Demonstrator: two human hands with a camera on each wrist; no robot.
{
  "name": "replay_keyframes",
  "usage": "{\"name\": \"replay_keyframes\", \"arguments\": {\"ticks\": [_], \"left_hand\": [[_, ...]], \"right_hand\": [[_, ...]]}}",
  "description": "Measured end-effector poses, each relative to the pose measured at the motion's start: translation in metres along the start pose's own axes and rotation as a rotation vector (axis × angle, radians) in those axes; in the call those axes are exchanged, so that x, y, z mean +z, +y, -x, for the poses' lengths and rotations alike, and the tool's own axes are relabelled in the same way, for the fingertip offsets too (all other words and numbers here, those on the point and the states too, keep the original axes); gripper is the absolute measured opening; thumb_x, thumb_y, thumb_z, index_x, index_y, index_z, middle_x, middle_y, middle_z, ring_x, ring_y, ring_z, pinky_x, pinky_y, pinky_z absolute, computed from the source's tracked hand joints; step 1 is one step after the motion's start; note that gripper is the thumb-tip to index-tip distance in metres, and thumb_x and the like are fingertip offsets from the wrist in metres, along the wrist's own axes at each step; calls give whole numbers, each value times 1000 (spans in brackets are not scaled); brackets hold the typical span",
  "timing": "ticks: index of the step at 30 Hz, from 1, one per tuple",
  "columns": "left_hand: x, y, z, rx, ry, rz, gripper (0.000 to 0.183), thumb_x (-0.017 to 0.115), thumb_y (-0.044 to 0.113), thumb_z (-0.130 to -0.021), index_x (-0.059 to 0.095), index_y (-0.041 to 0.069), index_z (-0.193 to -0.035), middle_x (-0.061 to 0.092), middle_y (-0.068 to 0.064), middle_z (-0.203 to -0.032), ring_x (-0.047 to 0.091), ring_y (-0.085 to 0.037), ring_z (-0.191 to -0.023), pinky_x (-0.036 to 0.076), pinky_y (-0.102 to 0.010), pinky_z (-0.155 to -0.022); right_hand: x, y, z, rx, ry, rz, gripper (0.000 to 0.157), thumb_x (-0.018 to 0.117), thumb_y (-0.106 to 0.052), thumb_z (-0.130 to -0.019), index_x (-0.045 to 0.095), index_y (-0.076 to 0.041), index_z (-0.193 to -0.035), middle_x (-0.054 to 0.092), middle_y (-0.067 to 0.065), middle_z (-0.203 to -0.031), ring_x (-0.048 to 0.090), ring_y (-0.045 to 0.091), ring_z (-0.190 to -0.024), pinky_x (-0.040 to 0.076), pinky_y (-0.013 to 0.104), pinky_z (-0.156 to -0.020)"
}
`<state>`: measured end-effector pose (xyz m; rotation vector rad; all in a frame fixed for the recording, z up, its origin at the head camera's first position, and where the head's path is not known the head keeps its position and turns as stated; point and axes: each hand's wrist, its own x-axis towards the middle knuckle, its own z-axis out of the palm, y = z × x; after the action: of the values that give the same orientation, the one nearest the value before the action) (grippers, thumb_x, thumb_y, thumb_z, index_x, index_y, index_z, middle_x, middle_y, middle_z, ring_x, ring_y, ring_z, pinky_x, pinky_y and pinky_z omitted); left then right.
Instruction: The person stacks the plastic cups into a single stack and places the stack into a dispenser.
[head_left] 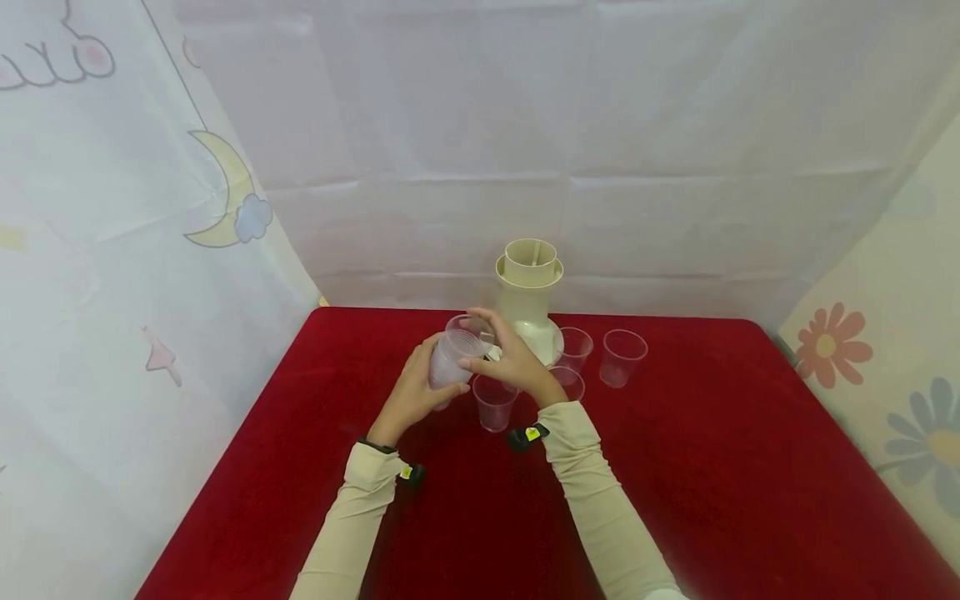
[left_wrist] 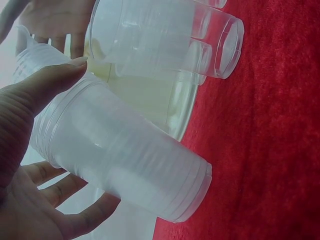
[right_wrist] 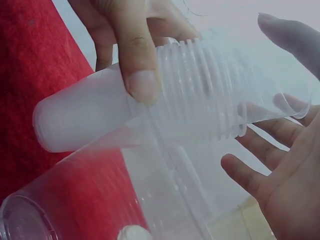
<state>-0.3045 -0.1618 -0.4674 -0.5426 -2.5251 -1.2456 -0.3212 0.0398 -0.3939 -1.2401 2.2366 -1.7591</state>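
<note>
Left hand [head_left: 413, 387] grips the cup stack [head_left: 448, 367], which I see tilted, its long axis rising toward the right hand [head_left: 517, 362] (spread wide, nearer the top).

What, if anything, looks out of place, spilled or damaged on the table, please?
Nothing stands out: the loose cups stand upright on the red cloth, with no visible spill or breakage. The cup stack tilts, but simply because the left hand holds it that way.
</note>
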Motion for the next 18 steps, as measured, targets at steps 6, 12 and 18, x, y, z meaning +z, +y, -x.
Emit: {"name": "replay_keyframes", "arguments": {"ticks": [6, 12, 18], "left_hand": [[0, 0, 1, -2, -10, 11, 86, 76, 37, -70, 27, 25, -139, 43, -2, -123, 43, -18, -104, 46, -38, -76], [-1, 0, 0, 16, 13, -25, 86, 77, 39, -68, 29, 26, -138, 45, 0, -121, 44, -18, -104, 45, -40, -79], [-1, 1, 1, 17, 11, -27, 86, 77, 40, -68, 29, 25, -138, 45, -1, -123, 44, -19, -105, 46, -41, -78]], "right_hand": [[1, 4, 2, 13, -19, 51, 70, 69, -11, -79, 28, -5, -136, 38, 22, -132, 38, 39, -120, 33, 53, -96], [1, 1, 3, 19, -22, 101, 72, 69, -11, -78, 28, -7, -137, 39, 20, -133, 38, 37, -122, 31, 49, -99], [0, 2, 4, 46, -19, 126, 74, 70, -12, -77, 28, -1, -137, 35, 14, -138, 34, 32, -126, 31, 45, -101]]}}
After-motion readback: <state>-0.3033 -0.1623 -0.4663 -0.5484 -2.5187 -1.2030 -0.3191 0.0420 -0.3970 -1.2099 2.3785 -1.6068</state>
